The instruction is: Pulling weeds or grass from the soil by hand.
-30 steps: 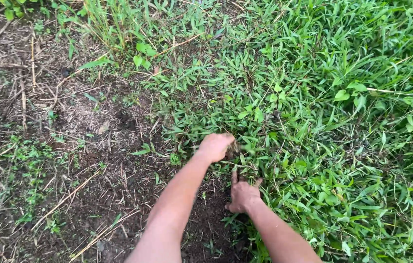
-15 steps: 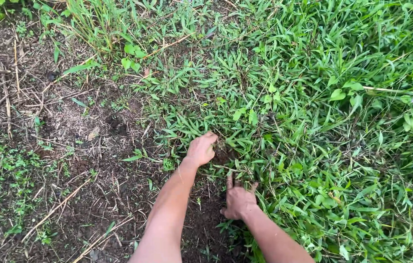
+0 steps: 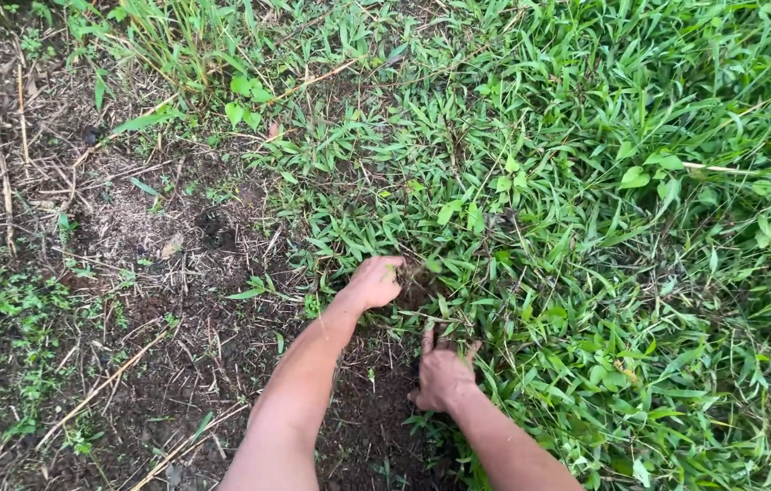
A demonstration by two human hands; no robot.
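Bare dirt (image 3: 131,300) meets grass (image 3: 531,209) mid-frame, where a clump (image 3: 417,282) is gripped by the closed left hand (image 3: 373,282) and soil is pressed by the open right hand (image 3: 443,375), so blades could be snapped off above the roots.

Grass (image 3: 585,209) lies right of bare soil (image 3: 131,300), with both hands at its edge.

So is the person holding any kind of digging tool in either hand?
No, both the left hand and right hand are bare, fingers pushed into the grass at the soil edge.
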